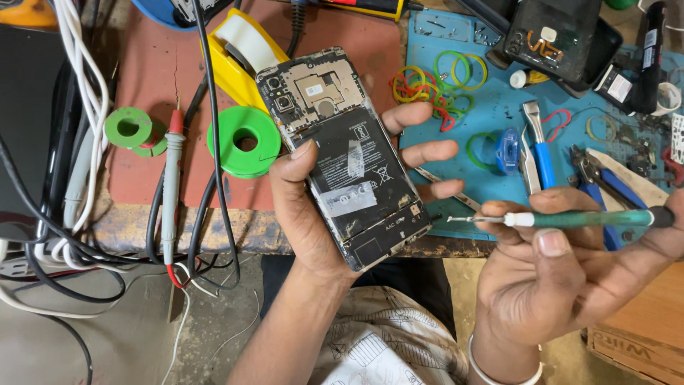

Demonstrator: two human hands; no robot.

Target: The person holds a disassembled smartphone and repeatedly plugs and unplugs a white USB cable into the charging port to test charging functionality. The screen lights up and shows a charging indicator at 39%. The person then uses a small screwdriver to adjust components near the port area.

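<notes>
My left hand (320, 207) comes up from six o'clock, palm toward me, and cradles the opened phone (342, 153) with its back cover off, thumb pressed across the black battery and fingers (420, 153) spread behind its right edge; the phone tilts toward eleven o'clock over the bench edge. At four o'clock my right hand (563, 274) pinches a green-handled screwdriver (570, 219) between thumb and fingers, its tip pointing toward nine o'clock, just beside the phone's lower corner.
</notes>
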